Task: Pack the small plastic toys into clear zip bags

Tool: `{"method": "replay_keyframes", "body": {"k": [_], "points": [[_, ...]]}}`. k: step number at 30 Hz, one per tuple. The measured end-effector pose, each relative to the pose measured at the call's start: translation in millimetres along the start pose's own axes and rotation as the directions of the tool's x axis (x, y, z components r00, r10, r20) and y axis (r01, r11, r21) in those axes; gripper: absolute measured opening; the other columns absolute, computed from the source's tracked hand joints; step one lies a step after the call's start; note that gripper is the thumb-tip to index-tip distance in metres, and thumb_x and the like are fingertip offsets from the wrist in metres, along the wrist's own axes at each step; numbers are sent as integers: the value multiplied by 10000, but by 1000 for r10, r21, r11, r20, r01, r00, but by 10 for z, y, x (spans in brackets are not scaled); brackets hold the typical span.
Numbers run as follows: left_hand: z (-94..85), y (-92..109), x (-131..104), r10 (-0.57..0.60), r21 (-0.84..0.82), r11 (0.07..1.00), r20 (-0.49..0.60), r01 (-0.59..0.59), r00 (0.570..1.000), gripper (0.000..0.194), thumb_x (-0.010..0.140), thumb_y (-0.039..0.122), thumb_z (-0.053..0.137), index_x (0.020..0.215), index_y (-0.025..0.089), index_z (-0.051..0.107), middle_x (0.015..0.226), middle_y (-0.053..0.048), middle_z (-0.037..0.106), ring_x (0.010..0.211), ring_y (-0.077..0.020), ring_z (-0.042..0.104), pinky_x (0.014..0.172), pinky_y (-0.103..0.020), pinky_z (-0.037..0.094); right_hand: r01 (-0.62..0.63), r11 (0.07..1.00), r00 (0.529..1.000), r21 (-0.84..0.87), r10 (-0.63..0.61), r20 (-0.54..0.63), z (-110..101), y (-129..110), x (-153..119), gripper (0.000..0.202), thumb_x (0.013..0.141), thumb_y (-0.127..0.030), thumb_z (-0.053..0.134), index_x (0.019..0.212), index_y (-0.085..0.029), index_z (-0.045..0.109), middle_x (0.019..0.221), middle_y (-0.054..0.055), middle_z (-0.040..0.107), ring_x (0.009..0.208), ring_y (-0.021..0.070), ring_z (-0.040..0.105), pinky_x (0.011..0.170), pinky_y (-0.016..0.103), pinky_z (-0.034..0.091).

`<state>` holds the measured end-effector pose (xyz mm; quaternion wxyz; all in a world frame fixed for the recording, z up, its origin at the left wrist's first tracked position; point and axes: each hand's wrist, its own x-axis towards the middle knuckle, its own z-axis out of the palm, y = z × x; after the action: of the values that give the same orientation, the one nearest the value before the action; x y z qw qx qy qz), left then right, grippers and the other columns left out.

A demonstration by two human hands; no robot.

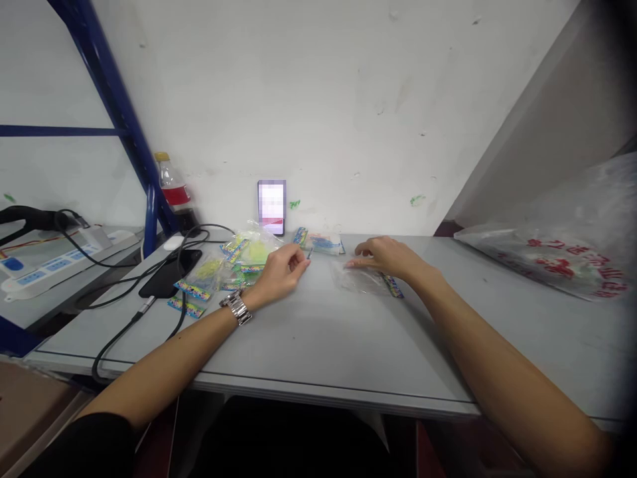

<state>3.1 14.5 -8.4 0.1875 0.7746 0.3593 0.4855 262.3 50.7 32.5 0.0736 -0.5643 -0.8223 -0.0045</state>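
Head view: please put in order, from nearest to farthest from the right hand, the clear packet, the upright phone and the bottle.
1. Clear packet, by the right hand.
2. Upright phone, left of the hand.
3. Bottle, far left, by the blue frame.

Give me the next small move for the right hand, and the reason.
Probably pinch and lift the far edge of the clear bag with the right hand: the bag lies flat beside those fingers, while the left hand, apart from it, seems to pinch a small item.
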Motion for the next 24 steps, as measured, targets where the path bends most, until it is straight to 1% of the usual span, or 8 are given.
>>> {"method": "replay_keyframes", "body": {"k": [2,4,7,9,12,16,22,24], "points": [[0,24,-25,104,106,988,89,-113,991,178,858,226,546,700,181,476,705,-7,507,658,-131,450,636,-266,352,28,999,997,29,-26,-74,-12,-58,-13,464,865,-601,457,781,-191,657,862,99,666,720,197,542,598,294,325],[6,31,-43,131,147,976,194,-161,972,180,862,210,534,699,181,465,716,-6,504,663,-132,444,639,-264,347,71,994,990,79,-61,-126,-25,-141,-30,446,901,-559,419,756,-193,629,794,78,650,679,181,518,602,295,320],[21,25,-54,70,144,982,316,-121,946,219,855,240,568,675,180,459,694,6,505,642,-128,436,626,-259,338,188,972,969,144,-160,-186,-21,-285,-55,453,927,-534,380,699,-197,581,692,51,598,613,162,471,592,295,304],[28,23,-54,23,117,991,361,-70,932,253,847,280,599,658,178,465,665,15,508,618,-124,427,611,-256,328,257,951,952,170,-219,-215,1,-374,-67,475,945,-515,339,644,-200,529,600,35,537,566,155,427,586,300,295],[30,30,-49,-19,90,996,383,-17,924,294,854,331,599,635,176,480,616,23,493,583,-120,402,583,-257,308,309,909,943,280,-253,-217,43,-486,-83,484,961,-494,294,651,-199,518,610,37,567,557,152,451,597,302,321],[26,45,-49,2,108,993,388,-48,922,293,904,312,507,645,175,499,600,20,469,584,-126,385,583,-271,288,326,839,944,435,-260,-205,70,-601,-116,512,974,-489,255,682,-192,553,656,37,623,604,152,515,662,302,373],[35,26,-66,18,163,983,370,-83,929,251,924,282,445,696,182,475,639,13,482,580,-125,391,578,-270,286,381,794,924,473,-319,-210,94,-690,-145,566,970,-490,280,625,-183,608,608,25,607,527,117,446,615,290,350],[40,15,-69,29,165,982,359,-93,933,227,925,270,430,720,185,475,653,8,488,590,-129,403,587,-272,297,396,793,917,462,-312,-250,105,-692,-147,550,961,-488,310,631,-180,625,570,16,582,497,109,411,580,286,330]]}}
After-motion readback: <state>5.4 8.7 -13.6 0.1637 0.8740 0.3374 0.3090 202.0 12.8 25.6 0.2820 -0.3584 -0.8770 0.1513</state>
